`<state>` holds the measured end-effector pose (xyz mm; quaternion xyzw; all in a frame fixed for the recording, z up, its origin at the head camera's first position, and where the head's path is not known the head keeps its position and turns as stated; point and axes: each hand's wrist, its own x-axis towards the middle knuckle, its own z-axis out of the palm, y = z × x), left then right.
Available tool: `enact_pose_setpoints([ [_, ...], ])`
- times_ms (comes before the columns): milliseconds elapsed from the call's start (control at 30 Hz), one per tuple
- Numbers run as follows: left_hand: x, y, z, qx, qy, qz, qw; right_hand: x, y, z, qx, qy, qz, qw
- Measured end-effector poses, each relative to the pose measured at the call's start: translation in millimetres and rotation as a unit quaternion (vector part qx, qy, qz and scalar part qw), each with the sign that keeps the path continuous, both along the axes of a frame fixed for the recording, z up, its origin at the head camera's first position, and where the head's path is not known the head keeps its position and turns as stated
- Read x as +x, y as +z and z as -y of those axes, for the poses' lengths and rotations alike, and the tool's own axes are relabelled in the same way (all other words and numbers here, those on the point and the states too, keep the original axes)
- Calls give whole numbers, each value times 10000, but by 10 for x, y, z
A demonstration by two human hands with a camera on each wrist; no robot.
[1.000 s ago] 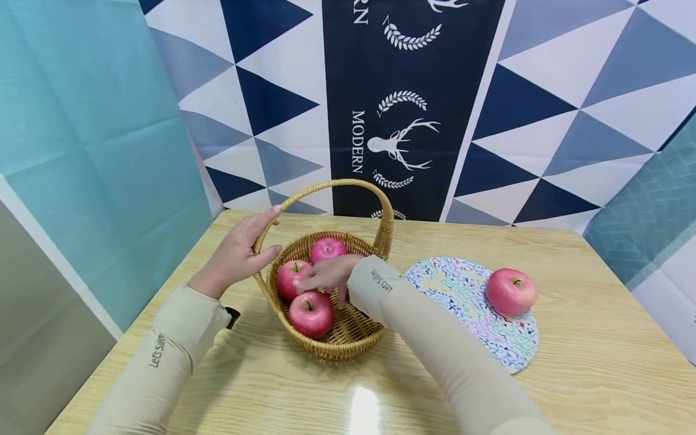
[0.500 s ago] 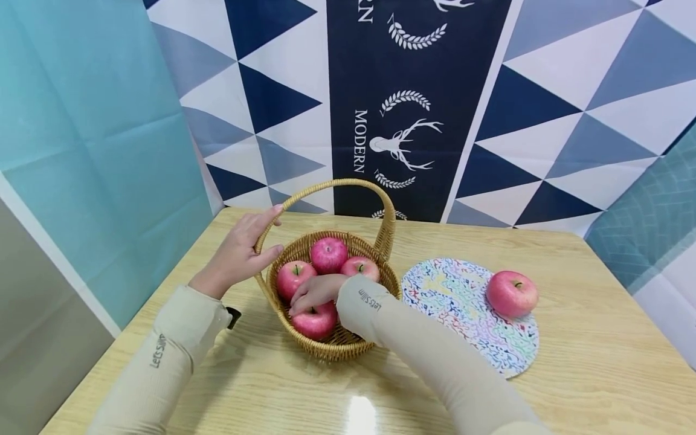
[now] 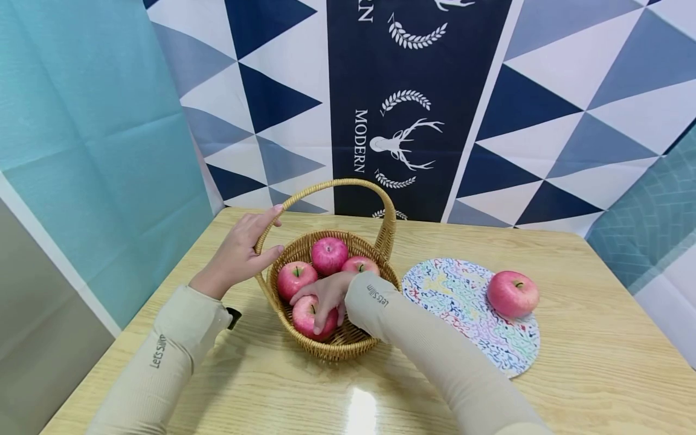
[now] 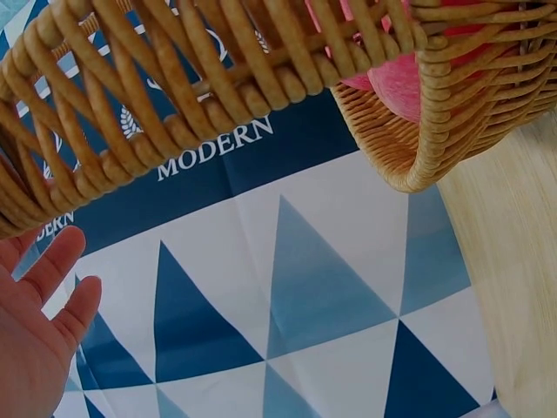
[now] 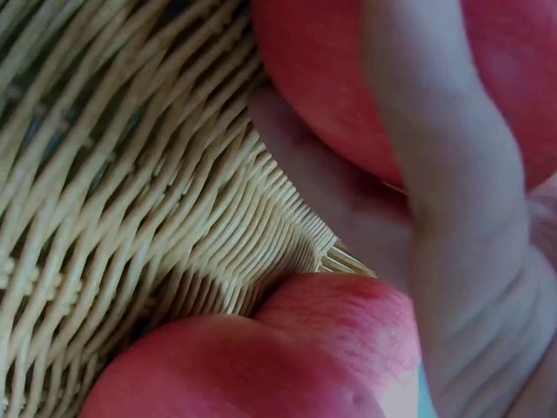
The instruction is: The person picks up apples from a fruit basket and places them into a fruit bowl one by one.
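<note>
Right hand now curls its fingers over the front apple.

Bright even light; tabletop glare; right-wrist view blurred.

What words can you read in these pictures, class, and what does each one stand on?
"MODERN": white, running down the navy banner, by the deer emblem; also in the left wrist view.
"RN": a cut-off word at the banner's top edge.
"Let's Slim": on the left sleeve.
"Let's Slim": on the right sleeve.
</note>
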<state>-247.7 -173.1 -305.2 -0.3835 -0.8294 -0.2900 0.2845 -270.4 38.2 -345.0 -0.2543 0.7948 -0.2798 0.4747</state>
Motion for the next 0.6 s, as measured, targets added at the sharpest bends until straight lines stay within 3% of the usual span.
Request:
enact_pose_setpoints([
  [233,21,9,-5,3,37,51,10000,21,19,13,70,70,-325,9994],
  [300,27,12,-10,5,49,60,10000,21,15,13,22,287,-575,9979],
  [400,24,13,-17,-7,84,42,10000,-3,-1,3,-188,943,-1160,9886],
  [500,19,10,-18,-18,123,-37,9999,-40,14,-15,-360,1575,-1847,9694],
  [600,13,1,-18,-53,180,-114,9998,-69,68,-42,-384,1714,-2058,9627],
])
